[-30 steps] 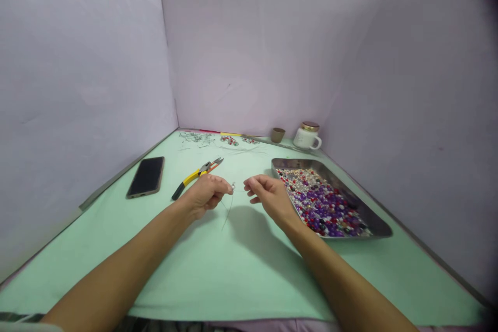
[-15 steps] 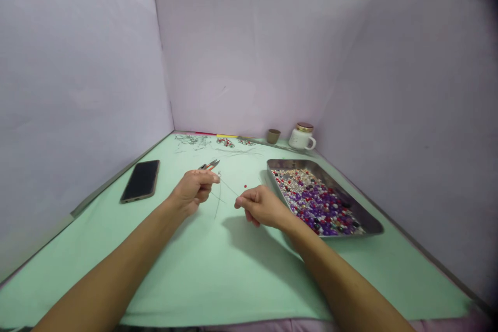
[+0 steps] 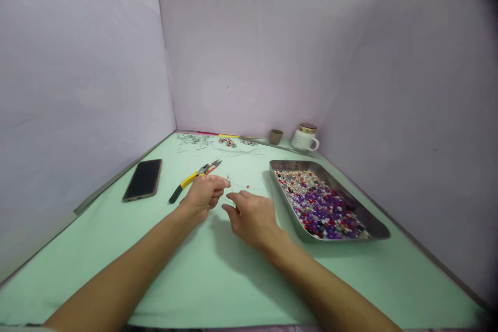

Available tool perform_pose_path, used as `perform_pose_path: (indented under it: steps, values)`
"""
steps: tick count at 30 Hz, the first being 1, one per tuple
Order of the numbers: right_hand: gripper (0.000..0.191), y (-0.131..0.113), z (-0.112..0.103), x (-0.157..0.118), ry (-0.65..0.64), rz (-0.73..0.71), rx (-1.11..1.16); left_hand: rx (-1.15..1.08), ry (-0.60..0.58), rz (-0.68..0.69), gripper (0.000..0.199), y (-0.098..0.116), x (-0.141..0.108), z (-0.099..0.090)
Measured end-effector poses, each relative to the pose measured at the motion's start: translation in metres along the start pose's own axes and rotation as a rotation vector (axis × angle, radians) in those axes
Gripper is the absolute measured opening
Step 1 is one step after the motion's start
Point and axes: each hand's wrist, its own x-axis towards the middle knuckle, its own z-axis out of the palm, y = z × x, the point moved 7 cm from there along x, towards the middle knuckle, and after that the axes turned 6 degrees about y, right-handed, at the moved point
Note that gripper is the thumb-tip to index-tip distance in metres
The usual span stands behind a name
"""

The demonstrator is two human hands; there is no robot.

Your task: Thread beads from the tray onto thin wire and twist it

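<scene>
My left hand [image 3: 206,194] is closed in a pinch on a thin wire piece, with a small clear bead cluster [image 3: 229,178] showing at its fingertips. Close to its right, my right hand [image 3: 252,218] has thumb and forefinger apart beside the thin wire ends [image 3: 226,199]; nothing can be seen gripped in it. A red bead [image 3: 248,187] lies on the green cloth just beyond the right hand. To the right stands a metal tray [image 3: 299,225] of mixed beads [image 3: 322,205] in purple, red, white and black.
Yellow-handled pliers [image 3: 187,181] and small orange snips [image 3: 213,166] lie behind my left hand. A phone [image 3: 143,180] is at the left. Along the back are wire scraps [image 3: 194,139], beaded pieces [image 3: 227,142], a brown cup [image 3: 276,137] and a lidded white mug [image 3: 304,139].
My right hand has moved left toward my left hand, and its thumb and forefinger have parted from the wire. My left hand has shifted slightly right, uncovering the pliers.
</scene>
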Motion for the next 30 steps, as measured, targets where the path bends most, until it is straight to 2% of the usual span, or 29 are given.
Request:
perform_pose_path:
  steps: [4,8,11,14,16,17,18,20,21,23,25,27,28,30]
  values:
    - [0.021,-0.006,0.014,-0.001,-0.109,-0.015,-0.116,0.011,0.023,-0.004,0.02,-0.004,-0.001,0.003]
    - [0.013,-0.019,0.02,-0.005,-0.166,-0.15,-0.069,0.058,0.096,0.019,0.014,-0.008,0.0,0.002]
    - [0.012,-0.029,0.022,-0.012,-0.185,-0.24,-0.057,0.095,0.105,0.029,0.012,-0.01,0.001,0.002]
    - [0.009,-0.05,0.02,-0.027,-0.295,-0.452,0.01,0.118,0.104,0.029,0.013,-0.009,0.003,-0.002]
    - [0.007,-0.062,0.007,-0.038,-0.387,-0.63,0.131,0.124,0.084,0.024,0.014,-0.009,0.006,-0.005]
    - [0.009,-0.061,-0.005,-0.036,-0.388,-0.645,0.204,0.133,0.066,0.015,0.015,-0.009,0.007,-0.006]
    - [0.013,-0.051,-0.019,-0.028,-0.34,-0.583,0.253,0.145,0.042,-0.003,0.016,-0.011,0.009,-0.006]
    - [0.019,-0.009,-0.046,0.0,-0.217,-0.324,0.392,0.17,-0.008,-0.04,0.02,-0.014,0.009,-0.004]
    - [0.022,0.024,-0.058,0.015,-0.124,-0.155,0.411,0.184,-0.027,-0.055,0.023,-0.015,0.009,-0.003]
    - [0.026,0.093,-0.07,0.037,-0.042,0.129,0.337,0.211,-0.058,-0.074,0.027,-0.016,0.006,0.0]
    - [0.026,0.159,-0.066,0.045,-0.072,0.335,0.188,0.234,-0.073,-0.072,0.027,-0.016,0.003,0.001]
    - [0.023,0.208,-0.05,0.038,-0.231,0.439,0.036,0.253,-0.077,-0.063,0.026,-0.014,0.001,0.001]
    - [0.022,0.225,-0.042,0.032,-0.287,0.47,-0.032,0.261,-0.08,-0.061,0.026,-0.014,0.001,0.001]
    - [0.021,0.244,-0.032,0.019,-0.325,0.484,-0.057,0.271,-0.088,-0.061,0.027,-0.013,0.001,0.0]
